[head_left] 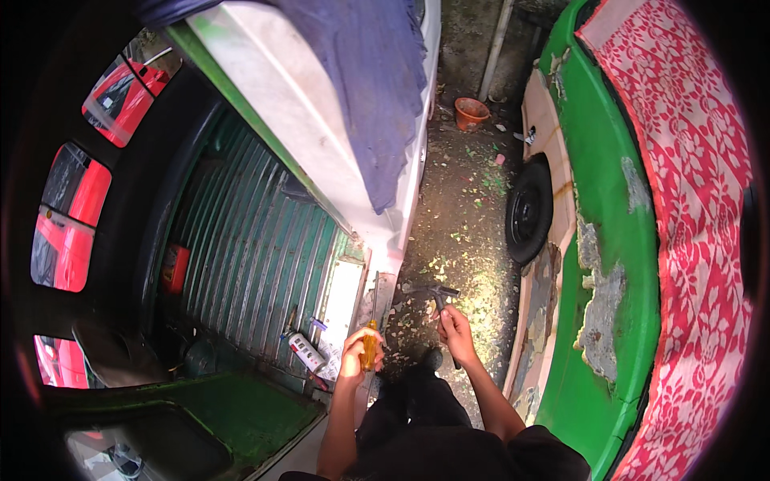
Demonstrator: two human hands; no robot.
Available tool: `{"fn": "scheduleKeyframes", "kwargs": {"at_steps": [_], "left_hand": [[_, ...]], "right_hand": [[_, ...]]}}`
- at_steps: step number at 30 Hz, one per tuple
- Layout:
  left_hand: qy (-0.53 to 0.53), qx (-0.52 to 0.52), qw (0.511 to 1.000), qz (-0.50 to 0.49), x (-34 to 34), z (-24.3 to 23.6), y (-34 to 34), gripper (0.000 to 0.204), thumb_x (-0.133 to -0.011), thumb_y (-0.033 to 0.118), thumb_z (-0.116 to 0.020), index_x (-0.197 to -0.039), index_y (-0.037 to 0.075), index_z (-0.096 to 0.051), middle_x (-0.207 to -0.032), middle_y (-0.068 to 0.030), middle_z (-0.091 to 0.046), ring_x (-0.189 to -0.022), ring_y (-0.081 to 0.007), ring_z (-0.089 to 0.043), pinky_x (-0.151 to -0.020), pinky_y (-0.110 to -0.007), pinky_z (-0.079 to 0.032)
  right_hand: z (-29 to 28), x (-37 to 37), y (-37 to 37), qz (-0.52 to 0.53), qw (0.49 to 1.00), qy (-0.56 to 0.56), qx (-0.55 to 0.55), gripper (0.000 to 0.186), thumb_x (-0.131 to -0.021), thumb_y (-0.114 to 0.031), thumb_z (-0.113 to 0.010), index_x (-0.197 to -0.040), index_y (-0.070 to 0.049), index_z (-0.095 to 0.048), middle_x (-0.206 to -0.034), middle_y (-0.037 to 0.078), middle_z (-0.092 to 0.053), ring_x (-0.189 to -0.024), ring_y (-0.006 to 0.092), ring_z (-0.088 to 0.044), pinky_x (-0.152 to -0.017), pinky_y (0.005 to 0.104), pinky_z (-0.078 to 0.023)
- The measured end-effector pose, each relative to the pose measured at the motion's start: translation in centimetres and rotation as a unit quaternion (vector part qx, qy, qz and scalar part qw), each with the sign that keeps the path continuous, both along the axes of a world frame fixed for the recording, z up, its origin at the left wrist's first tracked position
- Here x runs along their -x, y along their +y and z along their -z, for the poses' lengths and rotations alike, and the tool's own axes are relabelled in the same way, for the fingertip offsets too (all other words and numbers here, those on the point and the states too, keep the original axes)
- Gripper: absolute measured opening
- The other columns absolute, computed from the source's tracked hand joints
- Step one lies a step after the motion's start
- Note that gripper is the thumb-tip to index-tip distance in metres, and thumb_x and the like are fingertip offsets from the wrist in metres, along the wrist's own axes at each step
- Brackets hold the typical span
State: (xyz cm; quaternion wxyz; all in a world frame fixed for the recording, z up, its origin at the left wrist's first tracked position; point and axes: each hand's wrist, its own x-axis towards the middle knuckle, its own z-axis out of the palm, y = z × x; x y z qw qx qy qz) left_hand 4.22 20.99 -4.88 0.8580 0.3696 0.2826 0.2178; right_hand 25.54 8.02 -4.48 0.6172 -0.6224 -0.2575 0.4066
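ribbed green floor [241, 232] lying left; left hand [353, 353] clamping screwdriver [370, 353], right hand [455, 330] gripping hammer [439, 300]; stray swing could be hitting left hand.

Wide fisheye view in uneven light: dim on the left, glaring near the middle, curved at the edges.
A pale pool of light brightens the ground [491, 293] right of centre; its source is out of view. The white sill [343, 290] looks almost washed out, while the ribbed floor [241, 240] lies in shade and the black clothing [413, 409] loses detail. Windows [72, 188] at far left glow against near-black surroundings. The hammer [439, 292] and yellow handle [370, 350] look fairly sharp. Straight lines bow towards a dark, rounded border.
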Motion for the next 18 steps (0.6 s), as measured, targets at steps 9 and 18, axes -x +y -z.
{"fn": "scheduleKeyframes", "kwargs": {"at_steps": [9, 18], "left_hand": [[-0.083, 0.008, 0.987, 0.137, -14.7, -5.2, -1.6, 0.036, -0.080, 0.025, -0.046, -0.098, -0.004, -0.057, -0.071, -0.0093, -0.048, -0.060, -0.0180, -0.047, -0.045, -0.032, -0.041], [-0.092, -0.008, 0.979, 0.182, -27.9, -7.5, -0.5, 0.026, -0.082, 0.015, -0.046, -0.108, 0.011, -0.046, -0.079, -0.0100, -0.044, -0.056, -0.0186, -0.046, -0.040, -0.029, -0.038]], "right_hand": [[-0.4, -8.1, -9.7, 0.209, 0.977, -0.034, 0.021, 0.029, -0.104, -0.027, -0.052, -0.087, -0.006, -0.061, -0.061, -0.006, -0.042, -0.056, 0.0037, -0.036, -0.052, 0.0244, -0.029], [-2.1, -17.4, -11.6, 0.257, 0.966, -0.016, 0.007, 0.026, -0.104, -0.027, -0.052, -0.096, -0.006, -0.065, -0.058, -0.008, -0.038, -0.052, 0.0032, -0.031, -0.049, 0.0242, -0.024]]}}
